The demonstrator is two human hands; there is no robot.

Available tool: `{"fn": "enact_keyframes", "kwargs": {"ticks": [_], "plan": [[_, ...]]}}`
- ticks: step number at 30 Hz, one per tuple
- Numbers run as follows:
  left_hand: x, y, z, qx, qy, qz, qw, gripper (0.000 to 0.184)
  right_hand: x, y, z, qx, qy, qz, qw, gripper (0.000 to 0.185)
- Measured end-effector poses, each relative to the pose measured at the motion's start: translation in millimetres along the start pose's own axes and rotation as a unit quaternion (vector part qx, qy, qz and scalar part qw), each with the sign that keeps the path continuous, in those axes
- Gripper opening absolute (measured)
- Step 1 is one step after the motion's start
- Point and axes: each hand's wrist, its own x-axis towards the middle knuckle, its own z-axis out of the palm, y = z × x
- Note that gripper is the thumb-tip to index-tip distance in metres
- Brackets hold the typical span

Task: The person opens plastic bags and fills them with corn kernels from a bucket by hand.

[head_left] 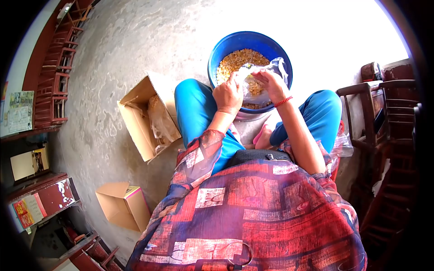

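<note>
A clear plastic bag (pixel 254 86) with some yellow kernels in it hangs over the near side of a blue tub (pixel 251 37). Loose yellow kernels (pixel 239 58), looking like corn, lie in the tub. My left hand (pixel 228 95) is closed at the bag's left edge, thumb and fingers pinched on the plastic. On the other side, my right hand (pixel 270 85), with a red bracelet at the wrist, has its fingers bent over the bag's upper edge and closed on it. The bag's far part puffs up behind the right fingers.
To my left stands an open cardboard box (pixel 135 118) with a plastic bag of kernels (pixel 159 118) inside. A smaller open box (pixel 123 205) sits nearer. Dark wooden chairs (pixel 377 108) stand at my right, and a plastic bag (pixel 343 145) lies beside my right leg.
</note>
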Motion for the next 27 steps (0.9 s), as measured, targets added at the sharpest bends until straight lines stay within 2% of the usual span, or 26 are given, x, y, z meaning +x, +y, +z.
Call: {"fn": "enact_keyframes", "kwargs": {"ticks": [1, 3, 5, 10, 12, 15, 21, 24, 27], "plan": [[0.4, 1.5, -1.7, -0.005, -0.006, -0.003, 1.000, 0.020, -3.7, -1.0, 2.4, 0.020, 0.009, -0.032, 0.999, 0.018], [0.6, 2.0, -1.9, -0.011, -0.011, -0.006, 1.000, 0.020, -2.4, -2.9, -1.5, -0.018, -0.003, -0.024, 1.000, 0.019], [0.2, 0.9, -1.1, -0.012, -0.013, -0.004, 1.000, 0.018, -0.3, -3.4, -2.1, -0.191, 0.027, -0.017, 0.981, 0.020], [0.3, -1.1, 0.7, -0.009, -0.015, 0.001, 1.000, 0.017, -9.4, -9.2, 9.3, -0.192, 0.084, -0.098, 0.973, 0.017], [0.6, 0.2, -0.3, -0.007, -0.017, 0.001, 1.000, 0.016, -10.8, -18.0, 3.3, -0.150, 0.010, -0.037, 0.988, 0.014], [1.4, 2.4, -2.8, -0.019, -0.036, -0.018, 0.999, 0.020, -20.2, -36.4, 11.7, -0.138, 0.002, 0.009, 0.990, 0.014], [0.8, 1.6, -0.6, -0.035, -0.016, -0.005, 0.999, 0.020, -13.0, -68.0, 46.8, -0.081, -0.062, -0.069, 0.992, 0.015], [0.9, 1.9, -1.6, -0.011, -0.025, -0.005, 1.000, 0.018, 10.2, -68.8, 60.1, -0.092, -0.064, -0.064, 0.992, 0.015], [0.1, 1.9, -0.3, -0.016, -0.023, -0.012, 1.000, 0.018, 35.3, -63.0, 67.8, -0.161, -0.074, -0.069, 0.982, 0.015]]}}
